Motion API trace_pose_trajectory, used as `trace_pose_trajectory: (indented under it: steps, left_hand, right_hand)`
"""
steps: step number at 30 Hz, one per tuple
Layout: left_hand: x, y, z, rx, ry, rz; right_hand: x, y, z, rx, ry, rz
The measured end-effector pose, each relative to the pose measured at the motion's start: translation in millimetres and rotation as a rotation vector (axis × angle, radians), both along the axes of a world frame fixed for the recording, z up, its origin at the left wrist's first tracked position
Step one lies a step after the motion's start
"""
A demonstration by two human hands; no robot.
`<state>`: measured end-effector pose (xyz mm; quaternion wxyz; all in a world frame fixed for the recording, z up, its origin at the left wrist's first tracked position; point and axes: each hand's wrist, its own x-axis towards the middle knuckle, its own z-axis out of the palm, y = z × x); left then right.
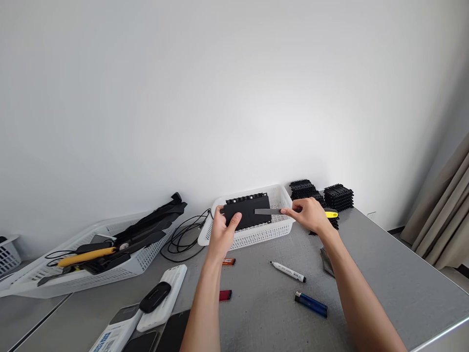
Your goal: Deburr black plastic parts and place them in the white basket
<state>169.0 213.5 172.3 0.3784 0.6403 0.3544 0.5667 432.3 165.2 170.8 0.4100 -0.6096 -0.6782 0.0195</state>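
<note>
Two hands meet mid-frame: a flat black plastic panel (247,211) is gripped by the left hand (224,231); a yellow-handled grey blade (271,211) is pinched by the right hand (309,214) over a white perforated plastic basket (256,237).

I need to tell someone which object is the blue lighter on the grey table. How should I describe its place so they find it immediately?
Start at the grey table and look at its near part, between the person's two forearms. There lies a white marker, and just nearer, slightly to the right, the blue lighter. It is the only blue thing; two small red and orange items lie further left.
</note>
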Motion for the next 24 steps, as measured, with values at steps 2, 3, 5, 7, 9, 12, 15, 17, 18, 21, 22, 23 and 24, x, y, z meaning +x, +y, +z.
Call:
trace_pose_trajectory:
  steps: [2,3,5,7,9,12,15,17,18,21,22,23,24]
  left_hand:
    - [-1.7,1.2,-1.1,-0.007,-0.013,0.003]
    - [-2.1,1.4,-1.2,-0.007,-0.022,0.003]
    - [-1.9,0.6,-0.7,-0.004,-0.027,-0.014]
    - [-0.9,-0.8,0.4,0.005,-0.022,-0.03]
    - [-0.3,-1.6,0.9,0.017,-0.016,-0.024]
    - [-0.9,-0.7,-0.3,0.023,-0.029,-0.013]
    - [0.8,-0.1,-2.5,0.003,-0.027,-0.027]
    - [6.2,-2.1,-3.2,-0.016,-0.007,-0.031]
    - [10.3,-3.9,-3.3,-0.024,0.001,-0.031]
    - [25.4,-11.0,-3.0,-0.004,-0.033,-0.028]
    - [30.3,-13.5,-3.0,0.01,-0.046,-0.023]
    - [34.7,-15.8,-3.0,0.024,-0.051,-0.016]
    - [38.2,-17.9,-3.0,0.034,-0.044,-0.013]
  right_hand:
    - [1.8,-0.2,0.1,0.005,0.002,-0.007]
    - [2.3,-0.2,0.2,0.007,0.009,-0.003]
    - [2.6,-0.2,0.1,0.008,0.031,0.02]
    - [2.6,0.2,-0.2,0.011,0.04,0.046]
    - [3.5,0.9,-0.7,0.017,0.047,0.056]
    - [5.1,1.8,-1.0,0.043,0.118,0.052]
    - [-2.3,2.3,-0.3,0.094,0.327,0.077]
    - [-15.4,2.8,-0.2,0.087,0.526,0.144]
    - [-23.8,3.0,-0.4,0.055,0.627,0.189]
    - [-49.7,3.7,-1.8,-0.074,0.861,0.299]
    - [-56.8,3.7,-2.0,-0.108,0.907,0.322]
    - [-62.4,3.4,-2.0,-0.137,0.939,0.342]
    - [-66.5,2.8,-1.5,-0.158,0.962,0.357]
